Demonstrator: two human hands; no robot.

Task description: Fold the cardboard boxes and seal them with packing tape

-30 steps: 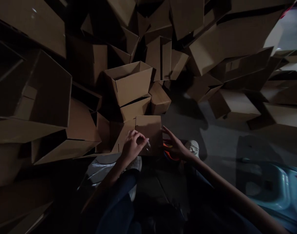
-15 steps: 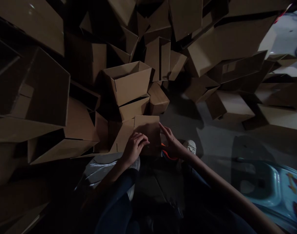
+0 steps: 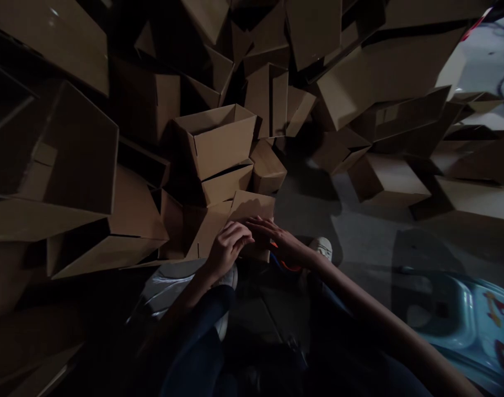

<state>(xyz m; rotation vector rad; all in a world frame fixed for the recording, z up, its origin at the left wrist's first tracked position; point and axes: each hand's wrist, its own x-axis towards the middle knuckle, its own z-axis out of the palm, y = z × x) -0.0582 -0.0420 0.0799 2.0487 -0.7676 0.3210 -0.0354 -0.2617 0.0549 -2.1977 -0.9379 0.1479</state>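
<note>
A small brown cardboard box (image 3: 252, 202) stands between my feet, tilted a little. My left hand (image 3: 227, 246) is at its left side, the fingers curled and pressed together over the near face. What those fingers pinch, if anything, is too small and dark to make out. Across the box from the right reaches my right hand (image 3: 279, 238), its fingers stretched out flat, with the tips close to my left hand. Beneath the right wrist shows part of an orange ring-like object (image 3: 291, 268), mostly hidden.
Open cardboard boxes lie heaped ahead and to the left, one upright box (image 3: 225, 143) just beyond my hands. More boxes (image 3: 395, 179) lie to the right on the grey floor (image 3: 368, 237). A light-blue plastic stool (image 3: 462, 314) is at the lower right.
My right hand has moved left from the box's right edge to lie across its face. The box has tilted slightly. My left hand has stayed nearly still.
</note>
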